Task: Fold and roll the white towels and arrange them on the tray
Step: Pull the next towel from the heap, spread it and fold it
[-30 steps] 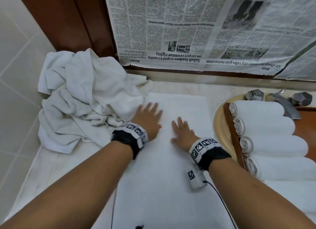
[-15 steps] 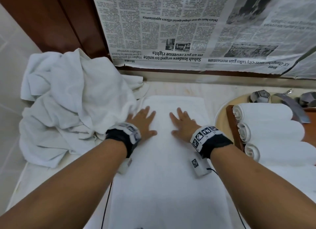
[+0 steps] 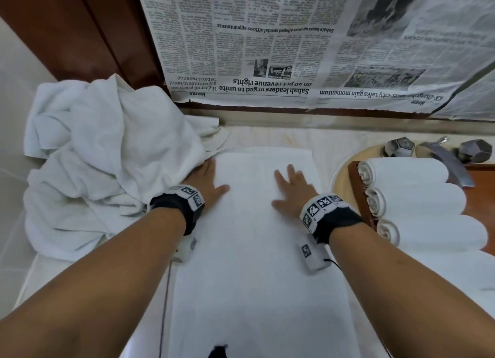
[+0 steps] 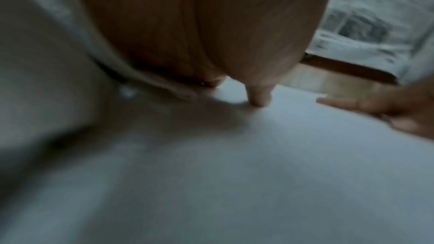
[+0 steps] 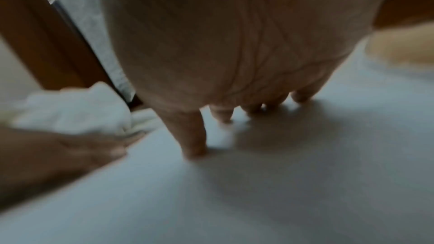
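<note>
A bathroom: tiled wall (image 3: 16,95), marble counter (image 3: 334,143), round basin (image 3: 345,170) with metal tap (image 3: 444,162).

Three rolled towels (image 3: 417,202) visible on one wooden tray (image 3: 357,191). One flat folded towel (image 3: 257,250), one crumpled pile (image 3: 107,157). Two hands, two wristbands, two faceted tap knobs, one spout.

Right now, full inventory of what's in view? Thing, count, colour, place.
flat towel: 1, white, spread on the counter, centre
towel pile: 1 heap, white, crumpled, left of the flat towel
rolled towels: 3 plainly seen, white, side by side on the tray
tray: 1, brown wood, right
taps: metal, behind the tray
newspaper: sheets, on the wall
left hand: flat on the flat towel, beside the pile
right hand: flat on the flat towel, fingers spread
</note>
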A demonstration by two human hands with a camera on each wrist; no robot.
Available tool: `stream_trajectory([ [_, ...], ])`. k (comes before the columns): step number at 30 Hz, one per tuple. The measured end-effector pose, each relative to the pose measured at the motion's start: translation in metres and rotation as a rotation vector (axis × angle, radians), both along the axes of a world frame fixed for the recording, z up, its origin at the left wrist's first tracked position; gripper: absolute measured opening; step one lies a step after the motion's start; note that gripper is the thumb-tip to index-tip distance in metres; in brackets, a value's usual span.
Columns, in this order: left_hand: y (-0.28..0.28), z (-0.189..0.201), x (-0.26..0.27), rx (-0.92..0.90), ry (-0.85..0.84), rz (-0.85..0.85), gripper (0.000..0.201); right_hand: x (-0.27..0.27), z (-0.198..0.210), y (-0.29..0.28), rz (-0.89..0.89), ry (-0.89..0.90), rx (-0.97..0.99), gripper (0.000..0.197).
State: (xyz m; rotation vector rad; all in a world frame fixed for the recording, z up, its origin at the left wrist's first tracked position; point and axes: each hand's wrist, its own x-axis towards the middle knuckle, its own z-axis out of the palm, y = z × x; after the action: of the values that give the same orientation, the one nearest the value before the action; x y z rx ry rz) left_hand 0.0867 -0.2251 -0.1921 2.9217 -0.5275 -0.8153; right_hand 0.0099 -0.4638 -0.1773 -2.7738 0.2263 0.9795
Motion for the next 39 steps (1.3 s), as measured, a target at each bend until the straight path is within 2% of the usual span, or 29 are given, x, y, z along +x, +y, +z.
stream_trajectory([
  [2,0.008,0.008,-0.009,-0.03,-0.126,0.027,0.068,-0.007,0.004,-0.01,-0.122,-0.028,-0.04,0.077],
  [4,0.009,0.014,-0.031,-0.161,-0.178,0.005,0.054,-0.018,0.011,-0.012,-0.174,-0.048,-0.04,0.074],
  [6,0.015,0.008,-0.062,-0.223,-0.097,-0.072,0.056,-0.034,0.018,0.0,-0.121,-0.1,0.003,0.073],
  [8,0.028,-0.003,-0.088,-0.11,-0.019,-0.165,0.062,-0.057,0.021,0.016,-0.016,-0.122,0.08,0.071],
  [10,0.043,-0.009,-0.104,-0.025,-0.017,-0.107,0.069,-0.087,0.017,0.027,0.046,-0.09,0.13,0.072],
  [13,0.055,-0.002,-0.125,-0.041,0.015,-0.008,0.076,-0.134,0.006,0.024,0.062,-0.054,0.066,0.077],
  [17,0.057,0.007,-0.162,-0.086,0.056,-0.043,0.078,-0.18,0.012,0.015,0.002,-0.004,0.061,0.078],
  [20,0.054,0.019,-0.19,-0.081,0.072,-0.035,0.074,-0.202,0.025,0.019,0.029,0.061,0.016,0.075],
  [23,0.048,0.037,-0.206,-0.019,0.041,-0.037,0.059,-0.209,0.034,0.022,0.039,0.043,-0.045,0.064],
  [25,0.045,0.046,-0.212,0.003,0.006,-0.037,0.054,-0.206,0.035,0.022,-0.027,-0.091,-0.049,0.058],
  [27,0.042,0.046,-0.218,-0.043,0.002,-0.052,0.059,-0.205,0.033,0.022,-0.08,-0.216,-0.07,0.059],
  [29,0.042,0.04,-0.222,-0.082,-0.011,-0.073,0.069,-0.204,0.027,0.022,-0.083,-0.211,-0.096,0.059],
  [32,0.039,0.034,-0.221,-0.037,-0.01,-0.057,0.076,-0.199,0.019,0.02,-0.099,-0.229,-0.117,0.042],
  [34,0.035,0.033,-0.218,-0.001,-0.024,-0.041,0.078,-0.193,0.017,0.016,-0.148,-0.29,-0.146,0.038],
  [35,0.033,0.033,-0.217,0.015,-0.029,-0.04,0.08,-0.191,0.015,0.013,-0.178,-0.314,-0.139,0.042],
  [37,0.035,0.03,-0.212,0.029,-0.038,-0.037,0.089,-0.184,0.013,0.005,-0.232,-0.319,-0.088,0.063],
  [39,0.041,0.025,-0.207,0.036,-0.028,-0.033,0.102,-0.174,0.016,-0.003,-0.256,-0.232,-0.051,0.087],
])
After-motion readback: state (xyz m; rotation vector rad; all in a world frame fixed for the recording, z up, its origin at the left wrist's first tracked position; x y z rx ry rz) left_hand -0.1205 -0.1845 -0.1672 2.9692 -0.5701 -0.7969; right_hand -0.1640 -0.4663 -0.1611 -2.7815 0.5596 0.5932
